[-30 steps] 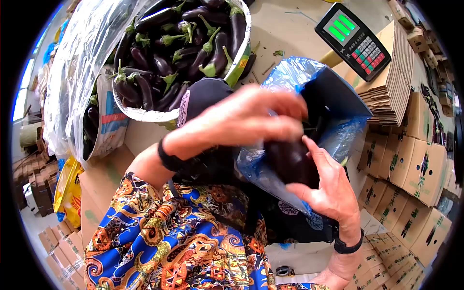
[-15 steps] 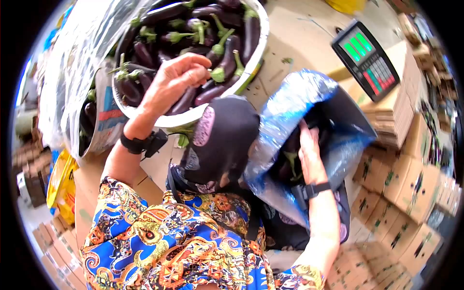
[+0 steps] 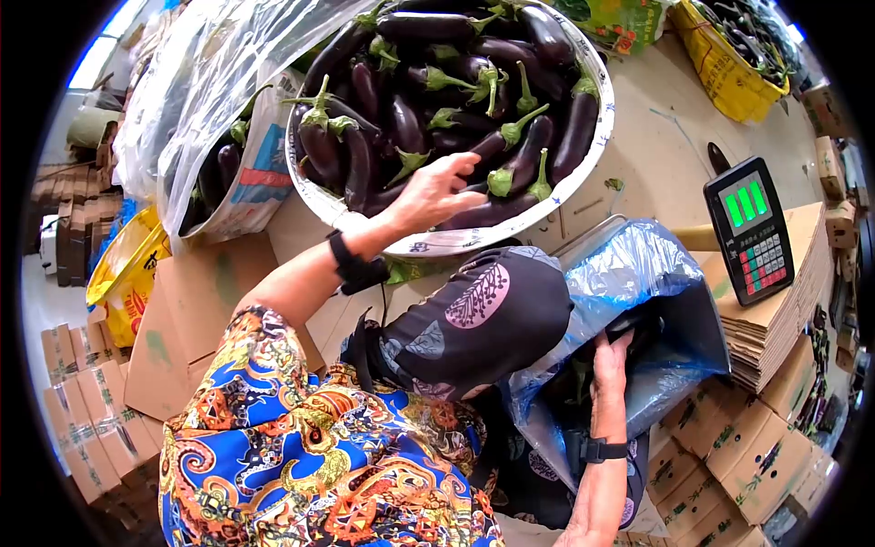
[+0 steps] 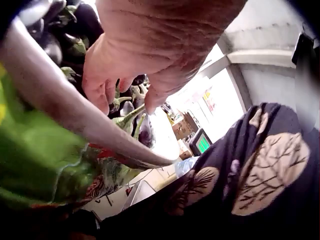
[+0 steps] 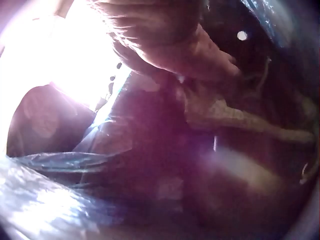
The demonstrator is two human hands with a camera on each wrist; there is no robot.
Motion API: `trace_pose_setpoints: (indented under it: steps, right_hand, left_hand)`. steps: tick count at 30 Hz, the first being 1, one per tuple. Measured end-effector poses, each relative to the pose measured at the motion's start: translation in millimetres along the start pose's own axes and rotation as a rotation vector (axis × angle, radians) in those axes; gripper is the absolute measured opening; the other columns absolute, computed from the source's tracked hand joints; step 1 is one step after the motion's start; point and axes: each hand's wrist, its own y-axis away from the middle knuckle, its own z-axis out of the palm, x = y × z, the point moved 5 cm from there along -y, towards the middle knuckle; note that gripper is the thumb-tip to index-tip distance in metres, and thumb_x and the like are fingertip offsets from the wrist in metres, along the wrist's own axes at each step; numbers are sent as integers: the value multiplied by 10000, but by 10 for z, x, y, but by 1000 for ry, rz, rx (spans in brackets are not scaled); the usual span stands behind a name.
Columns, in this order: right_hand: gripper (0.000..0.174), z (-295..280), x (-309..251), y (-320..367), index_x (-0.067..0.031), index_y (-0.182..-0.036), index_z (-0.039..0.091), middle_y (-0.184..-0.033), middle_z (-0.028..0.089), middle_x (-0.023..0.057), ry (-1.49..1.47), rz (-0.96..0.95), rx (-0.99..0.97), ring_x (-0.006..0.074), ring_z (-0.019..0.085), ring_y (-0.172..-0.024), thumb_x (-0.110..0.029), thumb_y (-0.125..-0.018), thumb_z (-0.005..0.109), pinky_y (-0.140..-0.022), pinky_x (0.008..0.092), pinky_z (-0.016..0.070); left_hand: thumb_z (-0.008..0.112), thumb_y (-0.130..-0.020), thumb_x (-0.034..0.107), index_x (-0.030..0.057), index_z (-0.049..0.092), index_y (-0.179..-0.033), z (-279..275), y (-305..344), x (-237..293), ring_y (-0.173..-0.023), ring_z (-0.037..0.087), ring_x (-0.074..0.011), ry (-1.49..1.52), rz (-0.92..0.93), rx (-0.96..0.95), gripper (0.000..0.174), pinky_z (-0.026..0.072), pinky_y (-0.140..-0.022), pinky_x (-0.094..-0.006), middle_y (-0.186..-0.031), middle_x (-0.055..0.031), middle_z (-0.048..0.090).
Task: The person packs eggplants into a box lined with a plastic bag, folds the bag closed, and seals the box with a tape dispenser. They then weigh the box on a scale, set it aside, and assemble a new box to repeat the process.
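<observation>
My left hand [image 3: 433,196] reaches over the near rim of a round, white-rimmed basket [image 3: 597,137] heaped with dark purple eggplants [image 3: 527,162]. Its fingers are loosely bent just above the fruit, close to green stems [image 4: 131,115] in the left wrist view. Nothing shows gripped there. My right hand [image 3: 611,360] is lowered into a box lined with a blue plastic bag [image 3: 638,269], where dark eggplants lie. In the right wrist view, its fingers [image 5: 212,55] are beside a pale green eggplant stem [image 5: 225,112]; dimness hides the fingertips, so I cannot tell whether they grip.
A scale display [image 3: 752,228] with green digits stands beyond the box, beside stacked flat cardboard [image 3: 793,283]. Packed cartons [image 3: 756,456] line the right side. Clear plastic [image 3: 196,118] drapes over another sack of eggplants at left. My knee [image 3: 483,310] is between basket and box.
Both hands were at an eggplant over the lined box; the left hand then swung away to the basket and moved lower over it. The right hand went down into the box. The view shifted.
</observation>
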Motion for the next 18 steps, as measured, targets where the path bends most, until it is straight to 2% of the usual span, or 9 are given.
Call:
trace_pose_setpoints:
  steps: [2, 4, 7, 8, 10, 11, 14, 16, 18]
  right_hand:
    - [914, -26, -225, 127, 38, -1552, 93, -1501, 368, 218, 39, 45, -20, 313, 386, -1369, -245, -895, 662, -1138, 352, 282]
    - [833, -66, -123, 115, 56, -1518, 228, -1440, 448, 206, -25, 29, -32, 297, 435, -1327, -272, -894, 672, -1117, 345, 309]
    - [712, -139, -72, 181, 85, -1433, 392, -1366, 520, 199, -21, 37, -92, 274, 480, -1266, -294, -898, 670, -1090, 336, 330]
    - [703, -160, -81, 193, 88, -1422, 402, -1361, 524, 197, -13, 51, -112, 272, 486, -1254, -293, -897, 672, -1082, 335, 337]
    - [685, -195, -60, 188, 94, -1401, 422, -1351, 532, 192, 5, 80, -156, 270, 500, -1229, -292, -895, 674, -1067, 334, 352]
    - [649, -242, 47, 124, 99, -1360, 462, -1323, 554, 192, 23, 56, -122, 268, 519, -1202, -294, -891, 677, -1049, 334, 370]
    - [609, -270, -16, 136, 87, -1334, 493, -1288, 583, 195, 70, 96, -97, 265, 544, -1174, -288, -890, 676, -1040, 342, 383]
    - [594, -297, -134, 144, 80, -1348, 492, -1279, 598, 195, 128, 7, -32, 262, 571, -1159, -253, -894, 681, -1018, 343, 414]
    - [582, -348, -349, 200, 74, -1363, 490, -1270, 613, 196, 191, -85, 37, 258, 597, -1143, -218, -899, 686, -995, 344, 446]
  left_hand:
    - [753, -844, 207, 37, 553, -1330, 244, -203, 80, -987, 657, -242, -193, 34, -104, 552, 540, -840, -349, -1165, -178, 650]
    - [704, -875, 170, 45, 640, -1235, 380, -347, -65, -896, 675, -201, -199, 16, -112, 387, 549, -813, -322, -1055, -132, 695]
    - [604, -939, 121, 39, 662, -1193, 335, -381, -250, -911, 651, -117, 295, -213, -60, 273, 555, -802, -277, -1030, -56, 689]
    - [609, -943, 140, 5, 687, -1134, 287, -339, -272, -849, 659, -117, 377, -195, -22, 246, 580, -748, -280, -978, -55, 699]
    - [597, -955, 146, -10, 659, -1175, 184, -174, -156, -892, 668, -139, 504, -217, -105, 276, 577, -808, -292, -1002, -70, 696]
    - [586, -991, 223, -10, 608, -1247, 109, -75, -96, -998, 651, -156, 540, -250, -158, 347, 547, -887, -306, -1104, -85, 677]
    - [574, -1000, 175, -13, 573, -1288, -74, 175, 45, -1026, 672, -209, 858, -348, -99, 344, 561, -896, -319, -1153, -127, 673]
    - [570, -997, 152, -9, 555, -1305, -170, 259, 291, -986, 692, -220, 1087, -269, -200, 347, 572, -872, -307, -1154, -144, 673]
    - [571, -996, 153, -7, 569, -1286, -221, 289, 585, -940, 699, -197, 1091, -268, -228, 331, 579, -841, -295, -1130, -135, 682]
